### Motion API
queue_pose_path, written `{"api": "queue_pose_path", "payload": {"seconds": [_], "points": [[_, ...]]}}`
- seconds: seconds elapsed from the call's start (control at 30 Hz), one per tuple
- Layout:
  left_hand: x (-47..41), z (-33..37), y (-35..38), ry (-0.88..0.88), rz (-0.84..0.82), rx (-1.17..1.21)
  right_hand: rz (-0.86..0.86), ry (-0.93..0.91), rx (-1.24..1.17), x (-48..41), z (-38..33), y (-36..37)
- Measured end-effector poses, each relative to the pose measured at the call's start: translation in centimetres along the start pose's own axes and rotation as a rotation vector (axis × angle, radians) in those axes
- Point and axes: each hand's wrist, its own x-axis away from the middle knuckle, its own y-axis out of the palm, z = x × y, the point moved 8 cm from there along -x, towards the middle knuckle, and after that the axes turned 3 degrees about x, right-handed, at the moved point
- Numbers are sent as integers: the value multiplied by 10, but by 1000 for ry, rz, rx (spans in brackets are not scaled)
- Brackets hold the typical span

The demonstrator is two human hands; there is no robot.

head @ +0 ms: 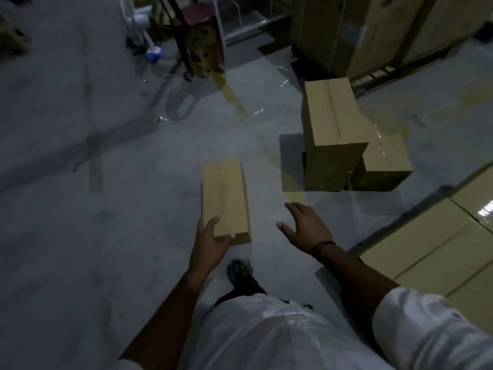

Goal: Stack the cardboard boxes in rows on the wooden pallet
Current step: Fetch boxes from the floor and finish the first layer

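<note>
Grey floor (pixel 80 156); tall cartons (pixel 360 30) at back right, laid rows of boxes (pixel 440 244) at right edge, loose pile of boxes (pixel 336 124) beyond the right hand. Both arms reach forward and down toward a single box (pixel 225 198) lying flat on the floor. Left hand (pixel 210 244) grips its near corner, fingers on top, thumb on the end; right hand (pixel 306 228) hovers beside it, fingers spread, holding nothing.

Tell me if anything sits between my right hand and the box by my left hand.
Nothing visible. Only bare floor lies between the right hand and the box; the left hand holds its near end.
</note>
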Motion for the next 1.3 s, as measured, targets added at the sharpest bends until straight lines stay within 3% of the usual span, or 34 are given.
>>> {"api": "queue_pose_path", "payload": {"seconds": [0.3, 0.7, 1.03, 1.3], "points": [[-43, -18, -40, 0, 9, 77, -21, -79, 37, -77, -76, 20], [-173, -60, -111, 12, -136, -37, -36, 89, -11, -191, -148, 73], [-272, -63, -92, -77, -204, -46, -143, 188, -69, -284, -130, 116], [-352, -109, -59, -282, -60, -54, -267, 190, -68, -376, -81, 175]]}}
